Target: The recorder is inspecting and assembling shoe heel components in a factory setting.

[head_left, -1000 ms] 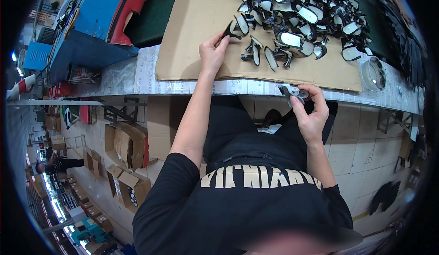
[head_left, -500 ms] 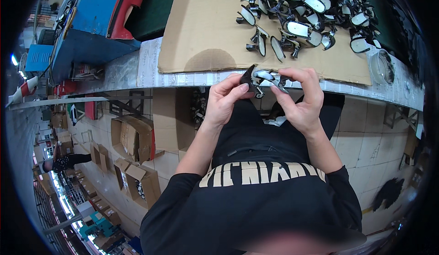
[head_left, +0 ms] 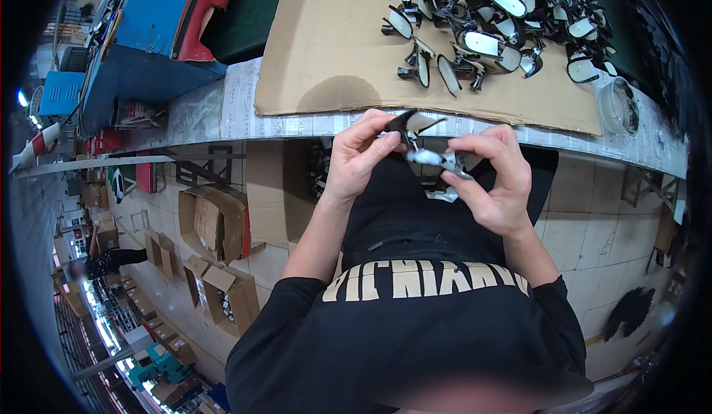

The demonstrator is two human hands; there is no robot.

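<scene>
Both my hands are raised just over the near edge of the table. Pinched between thumb and fingers of my left hand (head_left: 365, 158) is a glossy black heel-shaped piece with a pale face (head_left: 417, 123). My right hand (head_left: 498, 176) pinches the end of a shiny, pale grey piece (head_left: 430, 158), blurred by motion. The two pieces lie close together between my hands; I cannot tell whether they are joined. Past my hands, a pile of similar black heel-shaped pieces (head_left: 482, 43) with white oval faces covers part of a cardboard sheet (head_left: 326, 58).
A roll of clear tape (head_left: 618, 107) lies at the table's right end. Blue equipment (head_left: 152, 21) with a red cover (head_left: 208, 13) stands at the left. Open cardboard boxes (head_left: 215, 225) are on the floor below left. Far left, another person (head_left: 111, 260) is visible.
My right hand has moved slightly down and right, and the pale grey piece has swung lower. The black piece in my left hand has tilted, turning its pale face more into view.
</scene>
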